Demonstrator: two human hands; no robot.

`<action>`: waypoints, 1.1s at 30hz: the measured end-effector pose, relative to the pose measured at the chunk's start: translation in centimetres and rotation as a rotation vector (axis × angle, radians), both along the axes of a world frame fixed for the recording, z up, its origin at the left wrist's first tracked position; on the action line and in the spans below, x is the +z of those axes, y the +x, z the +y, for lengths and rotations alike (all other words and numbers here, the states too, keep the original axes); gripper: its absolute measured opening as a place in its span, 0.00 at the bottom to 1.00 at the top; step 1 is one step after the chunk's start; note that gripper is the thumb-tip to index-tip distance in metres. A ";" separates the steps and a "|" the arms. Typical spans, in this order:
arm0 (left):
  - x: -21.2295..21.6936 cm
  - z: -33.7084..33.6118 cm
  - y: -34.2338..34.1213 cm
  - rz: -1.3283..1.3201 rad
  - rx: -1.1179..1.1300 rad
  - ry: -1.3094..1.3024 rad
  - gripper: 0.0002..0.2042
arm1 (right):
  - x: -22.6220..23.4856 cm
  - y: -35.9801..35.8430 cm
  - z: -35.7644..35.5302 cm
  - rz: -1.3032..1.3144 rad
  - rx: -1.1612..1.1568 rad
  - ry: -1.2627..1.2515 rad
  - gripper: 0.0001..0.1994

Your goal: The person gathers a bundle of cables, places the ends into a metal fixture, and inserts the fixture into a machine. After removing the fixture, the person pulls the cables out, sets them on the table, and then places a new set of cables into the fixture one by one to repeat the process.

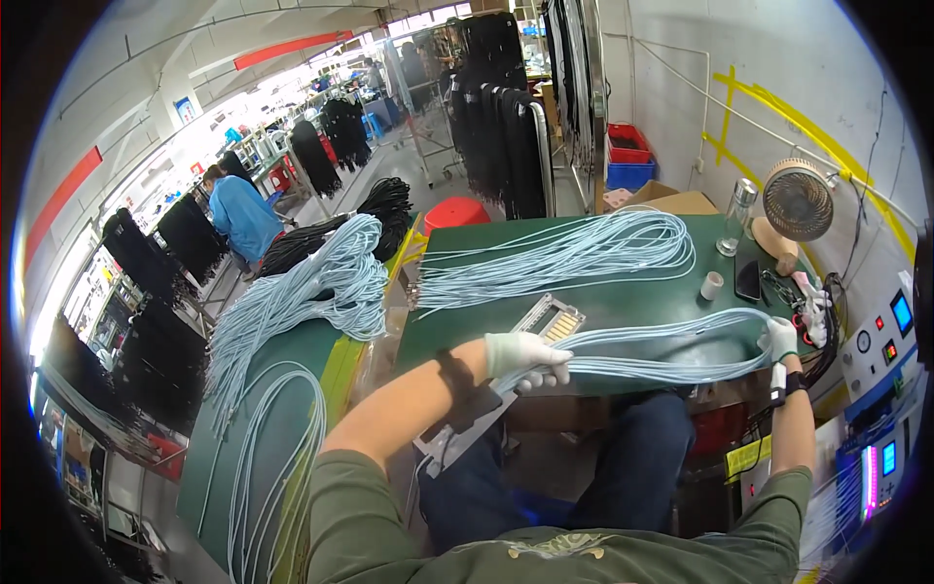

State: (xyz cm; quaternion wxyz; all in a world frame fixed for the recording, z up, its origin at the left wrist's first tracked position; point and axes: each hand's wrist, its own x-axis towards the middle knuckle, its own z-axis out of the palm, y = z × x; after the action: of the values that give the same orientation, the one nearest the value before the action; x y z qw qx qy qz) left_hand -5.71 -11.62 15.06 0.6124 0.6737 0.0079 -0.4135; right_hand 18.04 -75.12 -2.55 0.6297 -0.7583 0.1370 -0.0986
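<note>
A looped bundle of light blue cables stretches between my two white-gloved hands, above the near edge of the green table. My left hand is closed round one end of the bundle, where the strands come together. At the other end, my right hand grips the bend of the loop; its fingertips are partly hidden. Just beyond my left hand lies a flat metal fixture with a row of yellowish slots. A larger pile of the same cables lies looped across the table behind.
More blue cables are heaped on the left table, beside black cables. At the right stand a glass bottle, a phone, a small fan and control boxes. A person in blue is farther left.
</note>
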 end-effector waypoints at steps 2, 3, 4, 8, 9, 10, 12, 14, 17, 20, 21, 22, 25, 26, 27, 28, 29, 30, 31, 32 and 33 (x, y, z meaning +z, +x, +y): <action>-1.1 -0.5 0.3 0.049 0.035 -0.001 0.21 | -1.2 -1.1 -1.7 -0.021 -0.089 -0.154 0.17; -1.6 0.2 -0.8 0.081 0.103 0.015 0.21 | -0.1 -1.8 5.6 -0.234 -0.090 -0.648 0.20; -1.9 0.8 -1.8 0.103 0.157 0.015 0.21 | 5.1 -5.6 15.9 -0.482 -0.109 -1.144 0.23; -2.7 0.3 -0.6 0.119 0.109 -0.050 0.20 | 10.5 -15.0 28.7 -0.822 0.626 -0.622 0.25; -2.9 0.5 -0.7 0.126 0.106 -0.076 0.20 | 12.9 -17.8 31.7 -0.898 0.819 -0.805 0.30; -2.7 0.0 -0.4 0.136 0.089 -0.075 0.20 | 13.5 -19.4 33.8 -0.910 0.877 -0.847 0.31; -2.1 -1.0 -0.1 0.141 0.119 -0.100 0.19 | 13.7 -20.7 36.6 -0.912 0.942 -0.920 0.29; -2.4 -1.4 -0.5 0.160 0.118 -0.147 0.18 | 12.2 -19.6 39.3 -0.909 0.894 -0.931 0.21; -2.9 -0.2 -0.1 0.278 0.197 -0.273 0.17 | 9.1 -17.2 41.0 -0.970 0.737 -0.832 0.08; -3.0 0.8 0.6 0.285 0.195 -0.254 0.17 | 8.4 -15.9 37.7 -0.930 0.613 -0.927 0.05; -2.7 0.9 0.7 0.254 0.193 -0.237 0.17 | 7.7 -15.0 35.8 -0.904 0.528 -1.011 0.03; -2.4 1.0 0.7 0.218 0.195 -0.220 0.17 | 6.9 -14.2 33.0 -0.882 0.445 -1.092 0.02; -2.7 1.1 0.4 0.185 0.229 -0.196 0.17 | 5.9 -11.8 25.5 -0.711 0.325 -1.247 0.04; -3.0 0.8 0.4 0.189 0.233 -0.184 0.17 | 5.6 -11.2 23.2 -0.732 0.290 -1.294 0.05; -3.1 0.5 0.3 0.183 0.251 -0.170 0.17 | 5.8 -10.2 21.5 -0.768 0.258 -1.333 0.05; -3.6 -0.2 0.9 0.154 0.272 -0.182 0.17 | 5.0 -9.2 19.1 -0.682 0.268 -1.316 0.05; -4.4 -1.0 1.9 0.195 0.189 -0.175 0.17 | 4.0 -8.3 17.0 -0.606 0.278 -1.295 0.06; -4.9 -1.5 2.4 0.239 0.114 -0.165 0.18 | 3.9 -8.2 15.7 -0.626 0.286 -1.370 0.08; -5.0 -1.7 3.0 0.206 0.145 -0.172 0.18 | 3.6 -7.8 15.1 -0.646 0.288 -1.445 0.10; -5.5 -1.4 3.0 0.252 0.126 -0.272 0.18 | 6.3 -9.2 18.1 -0.527 0.399 -1.404 0.15; -5.5 -0.9 2.5 0.290 0.109 -0.375 0.18 | 10.2 -11.5 22.6 -0.411 0.514 -1.365 0.20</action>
State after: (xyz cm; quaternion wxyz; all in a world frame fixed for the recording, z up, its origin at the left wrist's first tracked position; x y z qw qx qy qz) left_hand -3.18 -12.54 9.52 0.7405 0.4804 0.0552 -0.4667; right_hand 6.55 -52.53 7.67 0.0365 -0.9543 -0.2554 -0.1510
